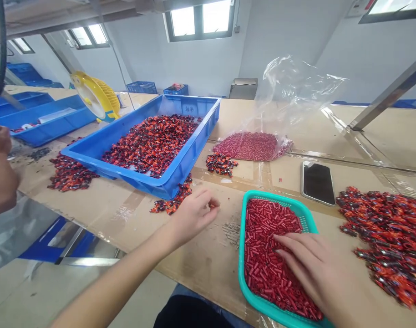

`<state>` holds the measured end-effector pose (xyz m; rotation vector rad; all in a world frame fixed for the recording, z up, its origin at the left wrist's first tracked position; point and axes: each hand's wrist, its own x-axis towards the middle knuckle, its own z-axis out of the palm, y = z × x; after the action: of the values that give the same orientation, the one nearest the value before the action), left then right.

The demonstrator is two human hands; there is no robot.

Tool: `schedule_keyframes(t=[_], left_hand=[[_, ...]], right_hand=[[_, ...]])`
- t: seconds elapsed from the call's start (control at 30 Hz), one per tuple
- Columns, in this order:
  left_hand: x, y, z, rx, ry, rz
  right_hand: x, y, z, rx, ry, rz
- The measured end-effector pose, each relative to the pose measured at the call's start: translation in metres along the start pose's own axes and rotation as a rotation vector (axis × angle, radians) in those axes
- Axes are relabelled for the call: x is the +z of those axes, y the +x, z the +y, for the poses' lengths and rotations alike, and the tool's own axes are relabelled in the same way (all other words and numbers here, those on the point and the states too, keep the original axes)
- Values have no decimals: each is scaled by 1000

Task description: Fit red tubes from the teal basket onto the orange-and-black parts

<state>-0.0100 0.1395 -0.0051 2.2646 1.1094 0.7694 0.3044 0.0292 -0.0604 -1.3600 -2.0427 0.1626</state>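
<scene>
My left hand (194, 214) rests on the cardboard-covered table, fingers curled in a pinch on a small red piece beside a little heap of red-and-black parts (174, 200). My right hand (313, 269) lies inside a teal basket (244, 237), fingers stretched over the small red tubes (262, 241) that fill it. A large blue tray (167, 182) holding many red-and-black parts stands just beyond my left hand.
A black phone (317, 182) lies beyond the basket. A big heap of red-and-black parts (388, 237) lies at the right. A clear plastic bag of red tubes (252, 146) sits at the back. Another person's arm (1, 177) shows at the left edge, with a yellow fan (95, 95) behind.
</scene>
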Motion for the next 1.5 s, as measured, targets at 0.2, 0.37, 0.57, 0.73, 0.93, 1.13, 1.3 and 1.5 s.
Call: schedule_keyframes(t=[0.2, 0.37, 0.57, 0.73, 0.93, 1.13, 1.3, 1.5], left_hand=[[11, -34, 25, -82, -367, -42], [12, -51, 42, -111, -436, -38], [12, -58, 58, 138, -335, 80], [12, -63, 62, 268, -304, 63], [21, -71, 65, 261, -313, 72], [27, -74, 70, 352, -335, 154], [31, -74, 71, 351, -285, 212], [29, -94, 74, 374, -8, 211]], right_hand=[[29, 14, -10, -78, -269, -58], [14, 17, -15, -107, -301, -88], [-8, 23, -43, -53, -131, -75], [-21, 20, -87, 121, 350, -109], [-17, 24, -112, -16, 552, 5], [-13, 29, -114, -174, 409, 65], [-9, 24, -116, -143, 438, 45], [-6, 14, -117, 309, 815, -137]])
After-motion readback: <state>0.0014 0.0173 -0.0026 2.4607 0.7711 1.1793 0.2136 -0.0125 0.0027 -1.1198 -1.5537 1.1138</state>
